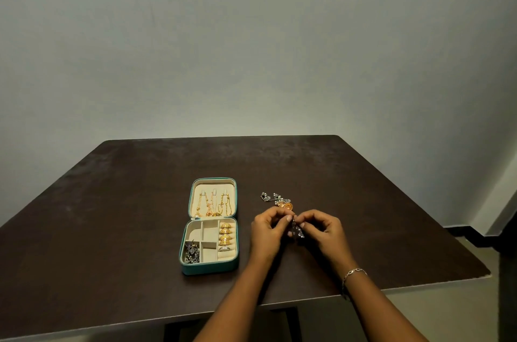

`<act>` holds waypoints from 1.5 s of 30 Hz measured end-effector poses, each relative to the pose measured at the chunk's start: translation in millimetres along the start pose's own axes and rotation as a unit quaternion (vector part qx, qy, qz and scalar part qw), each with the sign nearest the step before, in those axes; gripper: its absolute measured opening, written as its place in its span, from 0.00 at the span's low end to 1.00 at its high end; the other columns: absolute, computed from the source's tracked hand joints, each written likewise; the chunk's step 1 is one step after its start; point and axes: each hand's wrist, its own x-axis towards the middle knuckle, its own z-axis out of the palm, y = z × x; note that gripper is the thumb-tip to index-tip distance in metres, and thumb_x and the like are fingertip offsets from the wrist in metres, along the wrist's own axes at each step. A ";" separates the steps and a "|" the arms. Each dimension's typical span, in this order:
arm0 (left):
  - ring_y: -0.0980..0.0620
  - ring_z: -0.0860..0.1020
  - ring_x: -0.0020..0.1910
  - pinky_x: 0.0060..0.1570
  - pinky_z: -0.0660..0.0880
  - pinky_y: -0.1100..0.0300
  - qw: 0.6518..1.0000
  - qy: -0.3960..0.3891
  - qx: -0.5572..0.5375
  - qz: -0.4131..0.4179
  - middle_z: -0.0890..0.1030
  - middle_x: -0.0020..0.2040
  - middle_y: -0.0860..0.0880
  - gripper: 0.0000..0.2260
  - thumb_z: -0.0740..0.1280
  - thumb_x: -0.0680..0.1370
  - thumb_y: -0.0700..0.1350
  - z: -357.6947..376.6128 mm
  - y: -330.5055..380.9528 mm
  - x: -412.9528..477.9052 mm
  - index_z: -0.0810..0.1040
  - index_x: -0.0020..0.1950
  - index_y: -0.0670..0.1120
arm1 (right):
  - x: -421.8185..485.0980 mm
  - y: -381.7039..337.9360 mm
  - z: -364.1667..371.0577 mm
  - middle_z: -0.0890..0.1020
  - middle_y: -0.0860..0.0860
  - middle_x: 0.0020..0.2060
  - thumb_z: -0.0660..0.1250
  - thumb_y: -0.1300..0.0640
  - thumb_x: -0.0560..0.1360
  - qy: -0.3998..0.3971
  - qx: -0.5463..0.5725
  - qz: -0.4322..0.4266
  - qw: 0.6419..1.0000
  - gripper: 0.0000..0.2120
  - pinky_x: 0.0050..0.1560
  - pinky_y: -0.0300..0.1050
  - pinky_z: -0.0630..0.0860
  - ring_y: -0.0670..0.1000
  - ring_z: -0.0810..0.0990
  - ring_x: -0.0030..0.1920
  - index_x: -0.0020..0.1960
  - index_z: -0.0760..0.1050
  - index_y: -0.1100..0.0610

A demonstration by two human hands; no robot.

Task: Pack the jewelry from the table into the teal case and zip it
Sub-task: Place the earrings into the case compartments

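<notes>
1. Pinching together, the left hand and right hand meet fingertip to fingertip just above the tabletop. Both grip a small silver dangling piece of jewelry, which hangs down from the pinch.
2. Just left of the hands, a teal zip-around jewelry case lies open and flat on the dark brown wooden table, its lid folded back away from the person.
3. Gold chain necklaces hang against the cream lining of the lid.
4. In the base, a row of gold domed rings fills the right-hand ring roll, with a silver ring at its near end. A cluster of dark silver jewelry sits in the near-left compartment.
5. Unpacked pieces lie on the table just beyond the hands: a silver beaded spray and, touching it, round orange-gold earrings.
6. A thin silver chain bracelet circles the right wrist, and a pale grey-green wall rises behind the table.
</notes>
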 end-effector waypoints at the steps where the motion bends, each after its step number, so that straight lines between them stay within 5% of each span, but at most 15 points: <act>1: 0.56 0.79 0.38 0.40 0.77 0.59 1.000 -0.001 0.004 0.002 0.82 0.37 0.48 0.08 0.68 0.73 0.34 0.0 0.4 -0.7 0.80 0.39 0.47 | -0.5 -1.0 0.2 0.83 0.53 0.36 0.64 0.71 0.71 0.001 -0.002 -0.002 1.000 0.12 0.42 0.48 0.78 0.50 0.81 0.41 0.37 0.81 0.58; 4: 0.61 0.78 0.35 0.36 0.75 0.67 1.000 -0.013 0.002 -0.001 0.80 0.35 0.51 0.07 0.71 0.70 0.34 0.0 2.6 -2.9 0.78 0.39 0.46 | -2.0 -5.3 0.5 0.83 0.51 0.36 0.66 0.71 0.71 -0.005 -0.010 -0.010 1.000 0.10 0.42 0.42 0.77 0.47 0.81 0.40 0.38 0.81 0.58; 10: 0.52 0.80 0.40 0.39 0.78 0.61 0.998 0.000 -0.052 -0.040 0.81 0.40 0.44 0.09 0.64 0.74 0.29 -1.8 -0.9 -3.0 0.77 0.46 0.42 | -2.7 -2.7 0.2 0.82 0.57 0.38 0.69 0.69 0.69 0.006 0.052 0.011 0.999 0.06 0.43 0.49 0.77 0.54 0.81 0.41 0.39 0.79 0.59; 15: 0.62 0.80 0.36 0.37 0.76 0.69 0.999 -0.012 -0.022 -0.037 0.81 0.42 0.48 0.11 0.61 0.75 0.29 0.7 6.3 -7.3 0.79 0.50 0.39 | -0.9 2.1 -2.9 0.81 0.61 0.40 0.67 0.70 0.70 0.009 0.028 0.006 1.000 0.07 0.46 0.56 0.76 0.59 0.80 0.43 0.41 0.77 0.60; 20: 0.55 0.79 0.40 0.45 0.78 0.54 1.000 -0.007 0.018 -0.012 0.82 0.42 0.48 0.11 0.70 0.70 0.33 -0.6 2.4 -7.5 0.80 0.43 0.49 | -1.1 -0.1 -2.7 0.80 0.63 0.39 0.67 0.70 0.70 0.002 0.024 0.001 1.000 0.05 0.39 0.52 0.78 0.58 0.79 0.41 0.41 0.77 0.62; 25: 0.54 0.79 0.41 0.45 0.77 0.53 1.000 0.003 0.029 -0.010 0.82 0.40 0.48 0.09 0.72 0.68 0.35 -1.8 2.9 -8.5 0.80 0.41 0.48 | -3.5 -4.0 -1.2 0.81 0.60 0.37 0.66 0.70 0.71 -0.011 0.029 0.010 0.999 0.04 0.35 0.42 0.77 0.52 0.81 0.38 0.41 0.77 0.63; 30: 0.49 0.80 0.41 0.43 0.80 0.48 0.999 -0.011 0.027 -0.025 0.82 0.39 0.47 0.06 0.74 0.66 0.40 -1.6 4.1 -9.8 0.81 0.40 0.46 | -3.2 -4.8 -2.2 0.81 0.57 0.38 0.67 0.70 0.70 -0.010 0.021 -0.008 1.000 0.04 0.41 0.50 0.79 0.55 0.80 0.41 0.41 0.78 0.62; 33: 0.49 0.80 0.41 0.44 0.79 0.47 0.999 -0.009 0.031 -0.026 0.83 0.39 0.47 0.07 0.74 0.62 0.48 -0.5 2.4 -9.8 0.81 0.38 0.49 | -3.8 -5.2 -2.5 0.81 0.57 0.38 0.68 0.70 0.70 -0.011 0.024 -0.009 1.000 0.03 0.40 0.46 0.79 0.53 0.80 0.41 0.42 0.77 0.64; 41: 0.54 0.78 0.42 0.44 0.74 0.64 0.994 0.028 0.102 0.015 0.81 0.41 0.46 0.13 0.72 0.67 0.36 1.1 -0.4 -8.9 0.76 0.35 0.55 | -6.2 -8.1 0.2 0.82 0.53 0.35 0.67 0.69 0.71 -0.040 0.062 0.009 0.997 0.02 0.36 0.38 0.76 0.47 0.80 0.37 0.43 0.77 0.68; 45: 0.63 0.75 0.41 0.41 0.68 0.76 0.989 0.022 0.144 0.035 0.78 0.41 0.54 0.17 0.73 0.67 0.35 2.1 2.5 -11.4 0.74 0.36 0.57 | -3.4 -5.4 -0.5 0.80 0.55 0.33 0.65 0.70 0.71 -0.036 0.055 0.018 0.998 0.03 0.35 0.37 0.75 0.48 0.79 0.35 0.42 0.77 0.68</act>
